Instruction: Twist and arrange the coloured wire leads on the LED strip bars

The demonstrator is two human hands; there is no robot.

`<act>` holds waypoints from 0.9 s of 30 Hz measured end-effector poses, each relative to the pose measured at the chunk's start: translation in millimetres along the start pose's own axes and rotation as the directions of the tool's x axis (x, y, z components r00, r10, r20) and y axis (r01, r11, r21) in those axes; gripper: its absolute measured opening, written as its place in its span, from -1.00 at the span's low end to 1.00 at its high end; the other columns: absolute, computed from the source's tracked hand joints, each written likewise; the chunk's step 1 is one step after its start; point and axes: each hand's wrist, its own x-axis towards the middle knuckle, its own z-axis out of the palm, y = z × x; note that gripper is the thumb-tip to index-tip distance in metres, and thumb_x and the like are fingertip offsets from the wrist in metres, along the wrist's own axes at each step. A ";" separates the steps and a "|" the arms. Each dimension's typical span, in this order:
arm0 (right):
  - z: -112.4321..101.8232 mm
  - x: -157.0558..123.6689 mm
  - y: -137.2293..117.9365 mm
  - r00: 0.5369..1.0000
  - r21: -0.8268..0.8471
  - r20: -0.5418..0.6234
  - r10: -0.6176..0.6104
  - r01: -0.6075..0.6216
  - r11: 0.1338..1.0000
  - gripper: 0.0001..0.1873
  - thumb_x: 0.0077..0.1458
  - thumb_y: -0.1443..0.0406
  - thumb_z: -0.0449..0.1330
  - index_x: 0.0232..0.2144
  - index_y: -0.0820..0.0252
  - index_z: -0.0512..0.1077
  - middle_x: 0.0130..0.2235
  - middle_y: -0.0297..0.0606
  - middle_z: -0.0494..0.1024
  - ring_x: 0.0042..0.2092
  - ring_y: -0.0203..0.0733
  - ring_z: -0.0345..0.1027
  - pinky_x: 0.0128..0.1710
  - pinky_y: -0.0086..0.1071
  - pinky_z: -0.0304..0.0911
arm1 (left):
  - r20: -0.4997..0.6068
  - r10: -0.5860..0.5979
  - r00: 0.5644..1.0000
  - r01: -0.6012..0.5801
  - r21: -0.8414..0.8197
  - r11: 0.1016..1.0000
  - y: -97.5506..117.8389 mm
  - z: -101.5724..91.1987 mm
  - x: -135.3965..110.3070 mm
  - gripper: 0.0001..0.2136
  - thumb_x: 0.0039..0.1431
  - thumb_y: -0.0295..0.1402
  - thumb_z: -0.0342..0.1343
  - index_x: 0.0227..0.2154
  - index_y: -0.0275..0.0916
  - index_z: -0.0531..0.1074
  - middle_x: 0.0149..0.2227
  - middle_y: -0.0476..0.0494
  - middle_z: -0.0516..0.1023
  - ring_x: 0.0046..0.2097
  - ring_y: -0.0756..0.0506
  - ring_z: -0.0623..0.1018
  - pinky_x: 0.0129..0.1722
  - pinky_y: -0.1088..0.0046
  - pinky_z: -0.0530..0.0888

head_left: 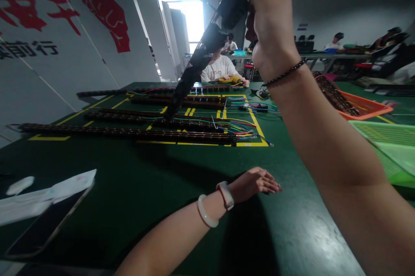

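Observation:
My right hand (pixel 270 16) is raised high, its fingers closed round the upper end of a long black-wrapped cable bundle (pixel 197 59). The bundle slants down to the left, its lower end over the row of bundles on the table; a bit of blue shows at its top. My left hand (pixel 256 184) is low over the green table (pixel 181 172), fingers stretched out, holding nothing. Beyond it lie several long black wire bundles (pixel 129 132), side by side, with coloured wires (pixel 241 128) coming out at their right ends. Whether my left hand touches the table, I cannot tell.
Yellow tape lines (pixel 207 143) mark the table. A phone (pixel 48 224) with white paper lies at the left. At the right are an orange tray (pixel 363 105) holding dark bundles and a green basket (pixel 389 146). Across the table sits a person (pixel 222 68); others work farther back.

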 end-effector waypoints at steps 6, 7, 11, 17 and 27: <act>-2.5 -81.6 16.5 0.983 0.109 -0.011 0.184 -0.182 0.977 -0.62 0.15 -0.01 0.05 -0.49 0.14 0.21 -0.50 -0.42 0.18 -0.43 -0.36 0.14 -0.47 -0.48 0.14 | -0.094 -0.008 0.996 0.014 0.066 0.998 0.2 6.5 -0.2 -0.75 0.05 -0.20 0.11 -0.35 -0.31 0.32 -0.32 -0.29 0.53 -0.26 -0.12 0.54 -0.10 0.23 0.32; -2.0 -98.0 23.2 0.980 0.126 -0.005 0.201 -0.199 0.972 -0.61 0.14 -0.03 0.05 -0.47 0.15 0.22 -0.47 -0.41 0.21 -0.38 -0.35 0.17 -0.41 -0.47 0.17 | -0.106 -0.012 0.994 0.021 0.079 0.997 0.3 7.4 -0.1 -0.75 0.05 -0.20 0.11 -0.35 -0.31 0.32 -0.32 -0.28 0.53 -0.27 -0.12 0.54 -0.10 0.24 0.32; -14.8 -151.8 47.0 0.976 0.158 0.042 0.215 -0.219 0.963 -0.60 0.11 -0.06 0.05 -0.42 0.15 0.27 -0.42 -0.39 0.26 -0.33 -0.34 0.20 -0.37 -0.46 0.17 | -0.116 -0.012 0.993 0.029 0.146 0.989 -1.4 9.6 -0.1 -0.72 0.01 -0.16 0.14 -0.38 -0.31 0.33 -0.35 -0.23 0.52 -0.30 -0.10 0.54 -0.14 0.28 0.33; -80.9 -198.5 73.4 0.905 -0.043 0.275 0.323 -0.325 0.945 -0.70 0.14 0.04 0.08 -0.35 0.16 0.32 -0.41 -0.40 0.30 -0.38 -0.34 0.16 -0.38 -0.46 0.12 | -0.097 0.030 0.995 0.008 0.371 0.929 -8.0 23.0 -4.5 -0.68 -0.05 -0.08 0.18 -0.45 -0.26 0.33 -0.41 -0.11 0.50 -0.32 -0.09 0.51 -0.11 0.23 0.36; -163.2 -239.2 118.5 0.409 -0.579 0.722 0.558 -0.083 0.811 -0.61 0.16 0.03 0.03 -0.32 0.24 0.43 -0.35 -0.24 0.47 -0.34 -0.22 0.30 -0.32 -0.36 0.23 | 0.173 -0.043 0.984 -0.024 0.367 0.930 58.8 92.2 -63.7 -0.79 0.20 -0.27 -0.04 -0.34 -0.31 0.39 -0.26 -0.26 0.53 -0.12 -0.15 0.52 0.05 0.12 0.32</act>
